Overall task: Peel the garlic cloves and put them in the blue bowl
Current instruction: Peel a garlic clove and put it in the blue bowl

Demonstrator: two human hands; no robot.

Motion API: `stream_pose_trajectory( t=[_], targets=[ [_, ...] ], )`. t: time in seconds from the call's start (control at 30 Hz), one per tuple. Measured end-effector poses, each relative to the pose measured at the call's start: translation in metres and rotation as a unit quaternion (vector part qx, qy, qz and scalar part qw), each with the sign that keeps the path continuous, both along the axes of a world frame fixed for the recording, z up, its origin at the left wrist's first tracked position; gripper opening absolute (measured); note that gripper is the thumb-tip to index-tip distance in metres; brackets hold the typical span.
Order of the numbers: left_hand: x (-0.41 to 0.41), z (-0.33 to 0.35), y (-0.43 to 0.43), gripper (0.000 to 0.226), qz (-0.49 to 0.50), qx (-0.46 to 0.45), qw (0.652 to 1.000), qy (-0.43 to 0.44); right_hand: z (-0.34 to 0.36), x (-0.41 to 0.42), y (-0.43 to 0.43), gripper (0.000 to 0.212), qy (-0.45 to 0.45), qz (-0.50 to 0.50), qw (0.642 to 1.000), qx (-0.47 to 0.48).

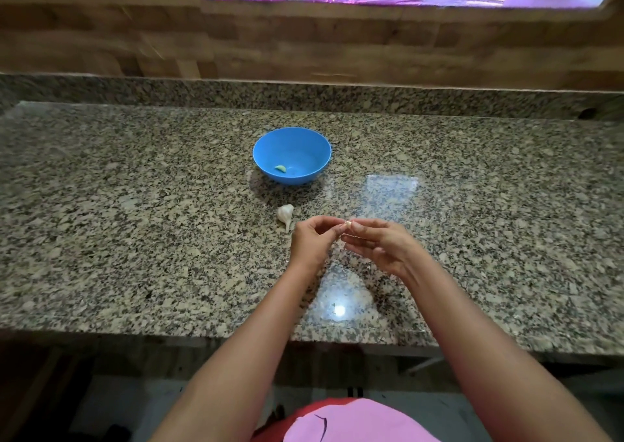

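1. Pinching a garlic clove [346, 223] between them, the left hand [312, 242] and right hand [378, 244] meet fingertip to fingertip above the granite countertop [135, 222]; each has thumb and forefinger curled onto the clove, and only a pale sliver of it shows between the tips.

2. Right hand's other fingers [363, 239] lie loosely extended below the pinch; left hand's are curled in under the palm. Neither carries anything else.

3. Clove's long axis? Too little of it shows to call, though it seems to run across, from one hand's tips to the other's. Which end points where, I cannot tell, nor how much skin is left on it.

4. Now the key relation: the blue bowl [292, 155] sits ahead of both hands and off to the left of the pinch, well apart from it. The left hand is the nearer one, so I'd judge the drop a forward reach, slightly leftward.

5. One peeled clove [280, 168] already lies in the bowl, at the near-left of its floor, so the task looks partly done.

6. Just beside the left hand, ahead and left of its knuckles, the garlic bulb [285, 214] rests on the countertop, stem end pointing back toward the person, long axis running near to far. Left hand is closest for the next clove too.
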State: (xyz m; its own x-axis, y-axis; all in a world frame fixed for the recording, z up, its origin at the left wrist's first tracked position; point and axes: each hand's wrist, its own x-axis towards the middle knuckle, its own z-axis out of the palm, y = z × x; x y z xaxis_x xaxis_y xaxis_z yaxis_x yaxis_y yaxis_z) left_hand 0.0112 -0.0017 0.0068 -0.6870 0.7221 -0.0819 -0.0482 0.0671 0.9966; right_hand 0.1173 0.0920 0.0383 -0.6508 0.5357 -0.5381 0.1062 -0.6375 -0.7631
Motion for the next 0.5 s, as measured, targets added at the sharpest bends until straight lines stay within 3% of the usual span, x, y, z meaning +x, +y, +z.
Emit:
stream_pose_trajectory(
  t=[0.37, 0.5],
  targets=[
    [-0.010, 0.005, 0.001, 0.003, -0.084, 0.019, 0.995, -0.050, 0.009, -0.002, 0.000, 0.014, -0.007, 0.001, 1.000, 0.030],
    [-0.015, 0.002, 0.000, 0.006, -0.103, 0.001, 0.994, -0.031, 0.007, -0.006, -0.003, 0.014, -0.010, -0.007, 0.999, 0.033]
  ],
)
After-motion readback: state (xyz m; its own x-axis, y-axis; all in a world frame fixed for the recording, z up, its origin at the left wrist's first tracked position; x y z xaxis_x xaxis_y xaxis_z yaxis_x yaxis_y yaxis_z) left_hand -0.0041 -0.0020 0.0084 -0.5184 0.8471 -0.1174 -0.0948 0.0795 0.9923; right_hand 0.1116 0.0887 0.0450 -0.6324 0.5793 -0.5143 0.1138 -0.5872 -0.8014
